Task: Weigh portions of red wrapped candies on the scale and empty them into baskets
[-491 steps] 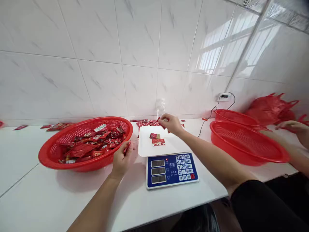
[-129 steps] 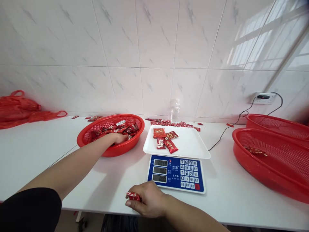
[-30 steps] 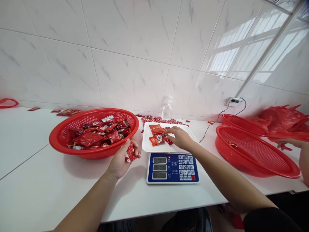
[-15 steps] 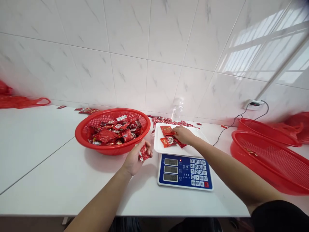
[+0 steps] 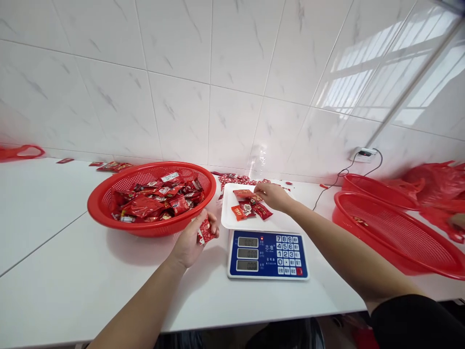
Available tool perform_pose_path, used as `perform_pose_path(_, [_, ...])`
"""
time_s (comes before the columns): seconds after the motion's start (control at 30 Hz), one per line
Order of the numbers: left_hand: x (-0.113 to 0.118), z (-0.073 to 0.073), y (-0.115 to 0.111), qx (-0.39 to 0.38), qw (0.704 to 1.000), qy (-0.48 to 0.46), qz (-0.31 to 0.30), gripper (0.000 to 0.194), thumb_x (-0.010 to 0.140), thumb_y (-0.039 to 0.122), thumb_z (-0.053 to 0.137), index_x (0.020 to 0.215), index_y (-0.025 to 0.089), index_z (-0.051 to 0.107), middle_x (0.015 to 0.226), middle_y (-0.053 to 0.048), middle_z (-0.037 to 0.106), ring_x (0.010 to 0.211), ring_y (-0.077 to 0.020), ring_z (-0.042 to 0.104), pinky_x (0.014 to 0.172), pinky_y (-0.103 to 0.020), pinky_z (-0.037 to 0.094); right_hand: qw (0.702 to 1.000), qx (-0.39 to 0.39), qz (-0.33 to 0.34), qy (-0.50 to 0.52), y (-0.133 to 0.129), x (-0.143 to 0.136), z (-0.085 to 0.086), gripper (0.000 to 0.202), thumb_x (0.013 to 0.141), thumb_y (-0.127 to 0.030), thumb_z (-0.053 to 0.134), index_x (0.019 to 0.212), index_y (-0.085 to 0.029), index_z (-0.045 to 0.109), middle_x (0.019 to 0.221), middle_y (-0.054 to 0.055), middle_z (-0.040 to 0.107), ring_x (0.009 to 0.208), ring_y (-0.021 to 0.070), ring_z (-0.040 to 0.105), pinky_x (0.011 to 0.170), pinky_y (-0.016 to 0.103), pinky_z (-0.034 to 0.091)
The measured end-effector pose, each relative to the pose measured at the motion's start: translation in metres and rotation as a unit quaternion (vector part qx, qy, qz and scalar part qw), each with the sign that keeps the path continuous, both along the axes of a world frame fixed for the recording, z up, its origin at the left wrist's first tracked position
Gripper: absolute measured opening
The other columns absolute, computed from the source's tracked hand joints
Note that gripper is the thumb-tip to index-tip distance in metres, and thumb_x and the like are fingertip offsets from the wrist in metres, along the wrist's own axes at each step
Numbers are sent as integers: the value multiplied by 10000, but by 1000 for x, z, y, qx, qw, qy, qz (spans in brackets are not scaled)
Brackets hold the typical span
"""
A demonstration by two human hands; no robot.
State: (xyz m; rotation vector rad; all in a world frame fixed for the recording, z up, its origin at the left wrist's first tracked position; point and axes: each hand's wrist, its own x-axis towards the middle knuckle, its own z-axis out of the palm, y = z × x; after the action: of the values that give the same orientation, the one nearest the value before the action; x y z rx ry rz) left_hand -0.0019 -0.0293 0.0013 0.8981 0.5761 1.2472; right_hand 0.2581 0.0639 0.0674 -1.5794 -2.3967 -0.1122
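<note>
My left hand (image 5: 191, 241) is closed on a red and white patterned packet (image 5: 206, 231), near the front rim of a round red basket (image 5: 95, 213) that holds many red packets. Several small red and orange packets (image 5: 247, 208) lie on the white tray (image 5: 228, 194) of a scale. Over this tray, my right hand (image 5: 272, 195) has its fingers pinched at the edge of the packets; whatever is between the fingertips is too small to make out. The scale's blue panel (image 5: 269, 254) with displays and keys faces me.
Two red baskets (image 5: 392, 242) stand at the right, with red bags (image 5: 436, 186) behind and part of another person's hand (image 5: 458, 220) at the edge. A cable (image 5: 329, 186) runs to a wall socket (image 5: 363, 155). Loose packets (image 5: 112, 166) lie along the wall.
The view has shifted to the right. My right hand has lifted slightly off the packets on the tray. My left hand still holds its packet. Another person's hand has appeared at the right edge.
</note>
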Motion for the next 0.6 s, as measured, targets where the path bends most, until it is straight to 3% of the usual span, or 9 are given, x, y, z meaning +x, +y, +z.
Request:
perform_pose_path(0.17, [0,-1,1,2,1000,2,4,249,864,381,568,784,148,604,612,-14,542,634,-152,546,654,-277,459,1000,-7,12,23,-6,12,-4,218,919,-217,447,999,-237,648,1050,20,701,948,168,632,759,268,455])
perform_pose_path(0.4, [2,0,3,-6,1000,-6,-10,73,771,192,564,784,146,619,634,-27,560,675,-170,556,719,-300,472,999,8,42,31,-30,14,1,228,925,-280,461,1056,-243,644,1114,36,681,1032,192,608,845,322,461])
perform_pose_path(0.6, [4,2,4,-19,1000,1,-11,93,779,196,534,774,152,616,631,-31,561,676,-178,560,722,-314,477,996,32,74,25,-52,18,3,233,917,-265,458,1058,-237,642,1109,34,683,1014,199,611,832,336,470])
